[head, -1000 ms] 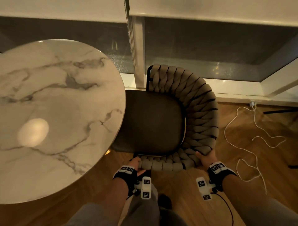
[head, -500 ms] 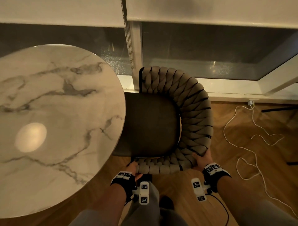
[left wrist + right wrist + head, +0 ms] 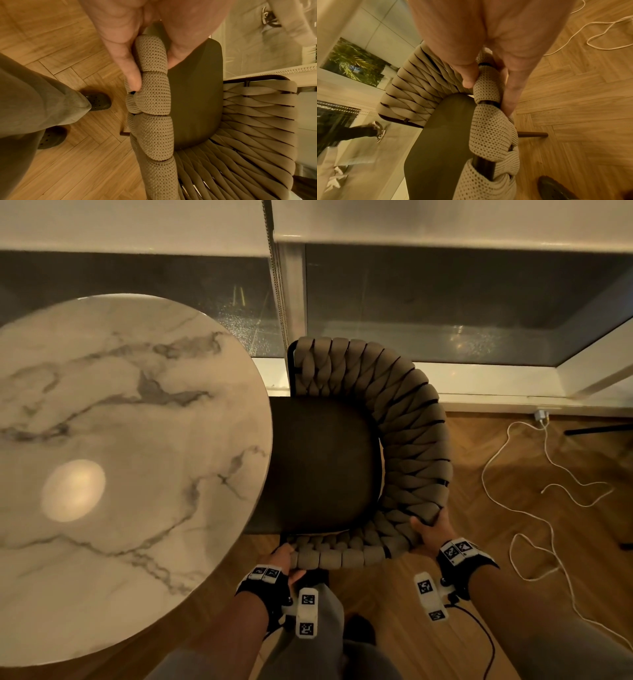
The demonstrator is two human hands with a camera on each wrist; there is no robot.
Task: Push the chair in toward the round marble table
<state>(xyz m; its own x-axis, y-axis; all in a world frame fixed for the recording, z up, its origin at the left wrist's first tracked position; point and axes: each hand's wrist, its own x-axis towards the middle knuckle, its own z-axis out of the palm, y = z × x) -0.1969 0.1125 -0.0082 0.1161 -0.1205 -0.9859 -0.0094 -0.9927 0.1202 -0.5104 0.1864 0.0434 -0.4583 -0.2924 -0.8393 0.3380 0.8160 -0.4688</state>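
A chair (image 3: 414,440) with a dark seat and a curved back of woven beige straps stands to the right of the round marble table (image 3: 113,460). The seat's left edge sits under the table's rim. My left hand (image 3: 286,559) grips the near left end of the woven back (image 3: 152,94), thumb on the outside and fingers on the seat side. My right hand (image 3: 430,530) grips the woven rim (image 3: 488,86) at the near right corner, thumb on top and fingers along its outer side.
A window and sill (image 3: 479,398) run close behind the chair. A white cable (image 3: 534,508) lies in loops on the wooden floor to the right. My legs and dark shoes (image 3: 97,101) stand just behind the chair.
The chair has slid left toward the table, and more of its seat now lies under the rim. Both hands kept their hold on the back and moved with it.
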